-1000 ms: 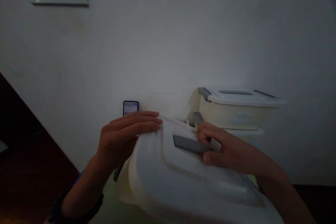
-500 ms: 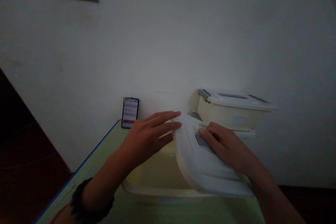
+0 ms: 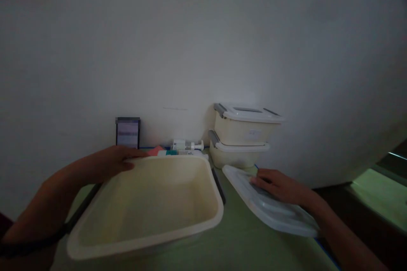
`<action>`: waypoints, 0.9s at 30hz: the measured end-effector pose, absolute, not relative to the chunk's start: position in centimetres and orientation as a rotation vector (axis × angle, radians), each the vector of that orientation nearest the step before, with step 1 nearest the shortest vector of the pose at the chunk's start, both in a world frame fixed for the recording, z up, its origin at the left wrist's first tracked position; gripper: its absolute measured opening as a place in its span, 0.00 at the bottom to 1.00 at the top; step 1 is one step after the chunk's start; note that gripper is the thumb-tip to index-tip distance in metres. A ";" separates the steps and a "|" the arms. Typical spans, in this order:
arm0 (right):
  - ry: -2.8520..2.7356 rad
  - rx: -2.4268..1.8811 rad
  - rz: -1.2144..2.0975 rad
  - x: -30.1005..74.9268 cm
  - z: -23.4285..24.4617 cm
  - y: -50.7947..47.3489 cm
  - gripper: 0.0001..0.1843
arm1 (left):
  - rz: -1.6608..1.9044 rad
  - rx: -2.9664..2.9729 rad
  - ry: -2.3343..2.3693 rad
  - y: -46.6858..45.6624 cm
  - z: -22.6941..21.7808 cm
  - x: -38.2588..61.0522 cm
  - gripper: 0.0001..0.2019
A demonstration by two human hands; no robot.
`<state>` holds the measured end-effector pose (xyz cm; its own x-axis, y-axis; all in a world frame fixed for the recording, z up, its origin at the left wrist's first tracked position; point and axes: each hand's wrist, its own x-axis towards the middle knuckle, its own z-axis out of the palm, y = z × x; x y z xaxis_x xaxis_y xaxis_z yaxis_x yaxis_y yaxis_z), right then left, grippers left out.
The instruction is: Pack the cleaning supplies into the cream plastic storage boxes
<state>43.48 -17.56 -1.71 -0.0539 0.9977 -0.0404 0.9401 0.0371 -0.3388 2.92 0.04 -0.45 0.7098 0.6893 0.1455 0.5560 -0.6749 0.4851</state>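
Note:
A cream plastic tub (image 3: 95,237) stands uncovered and empty on the green table (image 3: 235,241) in front of me. My left hand (image 3: 106,164) rests on the tub's far left rim, fingers curled over the edge. Its white lid (image 3: 286,220) lies flat on the table to the tub's right, near the table's right edge. My right hand (image 3: 280,186) lies on top of the lid, fingers pressed flat on it.
Two lidded cream tubs (image 3: 243,135) are stacked against the white wall. A phone (image 3: 127,132) leans upright on the wall at the left. A pump bottle (image 3: 186,145) and small coloured items lie behind the uncovered tub. The floor is dark on both sides.
The lid came off the tub and was carried right and set down on the table by my right hand. My left hand moved to the tub's rim. The view swung downward and right.

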 end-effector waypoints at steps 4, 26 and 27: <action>-2.120 -2.045 0.418 44.0 -4.5 -17.3 0.23 | 0.310 2.385 0.955 -0.5 0.0 1.9 0.17; -2.206 -1.757 0.845 35.6 1.8 -10.0 0.21 | 0.055 2.200 1.064 -2.3 0.4 5.0 0.26; -2.217 -1.762 0.848 35.7 1.6 -9.6 0.20 | 0.096 2.193 1.124 -1.5 0.0 5.0 0.28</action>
